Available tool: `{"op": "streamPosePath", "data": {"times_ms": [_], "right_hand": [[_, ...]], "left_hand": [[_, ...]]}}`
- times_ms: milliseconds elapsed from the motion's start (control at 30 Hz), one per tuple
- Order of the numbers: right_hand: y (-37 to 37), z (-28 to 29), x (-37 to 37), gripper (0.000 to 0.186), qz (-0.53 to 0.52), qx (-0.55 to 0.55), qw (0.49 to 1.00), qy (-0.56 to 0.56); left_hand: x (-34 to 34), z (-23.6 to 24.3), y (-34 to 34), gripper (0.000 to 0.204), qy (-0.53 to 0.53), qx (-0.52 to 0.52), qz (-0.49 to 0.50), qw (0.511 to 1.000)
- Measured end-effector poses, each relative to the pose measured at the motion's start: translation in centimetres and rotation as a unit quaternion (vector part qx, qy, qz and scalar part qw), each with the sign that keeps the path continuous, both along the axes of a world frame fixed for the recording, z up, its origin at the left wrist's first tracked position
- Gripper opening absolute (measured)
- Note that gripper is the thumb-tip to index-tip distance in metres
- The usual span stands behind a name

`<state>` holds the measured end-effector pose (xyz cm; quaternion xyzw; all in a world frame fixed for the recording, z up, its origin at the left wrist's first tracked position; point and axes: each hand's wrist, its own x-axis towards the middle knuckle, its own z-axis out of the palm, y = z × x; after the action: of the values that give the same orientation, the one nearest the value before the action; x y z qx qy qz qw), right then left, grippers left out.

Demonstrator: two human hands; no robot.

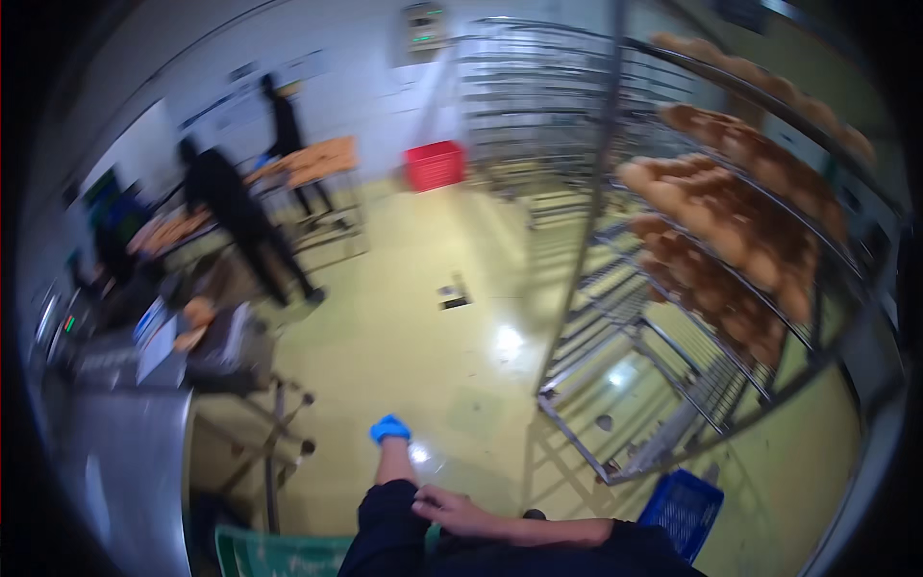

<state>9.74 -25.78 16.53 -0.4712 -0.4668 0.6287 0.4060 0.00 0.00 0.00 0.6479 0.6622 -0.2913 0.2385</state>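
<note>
Bare right hand [460, 508] grasping dark left sleeve [389, 524]; blue-gloved left hand [389, 428] clenched

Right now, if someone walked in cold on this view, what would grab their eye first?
Most likely the tall metal rack on the right, its wire shelves loaded with golden-brown baked loaves. Next, the left hand in a bright blue glove stretched out low over the shiny yellow-green floor, while the bare right hand rests on the left arm's dark sleeve. Far back against the wall sits a red plastic crate.
</note>
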Motion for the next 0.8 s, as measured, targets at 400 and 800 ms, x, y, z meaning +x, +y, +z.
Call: {"op": "streamPosePath", "data": {"times_ms": [400, 800], "right_hand": [[-4.2, -3.6, 13.5, 0.029, -0.247, 0.161, 0.929, -0.223], [-7.3, 21.5, 37.1, 0.034, -0.662, 0.374, 0.574, -0.305]], "left_hand": [[26.4, -2.5, 0.2, 0.027, -0.746, -0.025, 0.300, 0.594], [47.9, 26.4, -3.0, 0.027, -0.896, 0.070, -0.051, 0.435]]}}
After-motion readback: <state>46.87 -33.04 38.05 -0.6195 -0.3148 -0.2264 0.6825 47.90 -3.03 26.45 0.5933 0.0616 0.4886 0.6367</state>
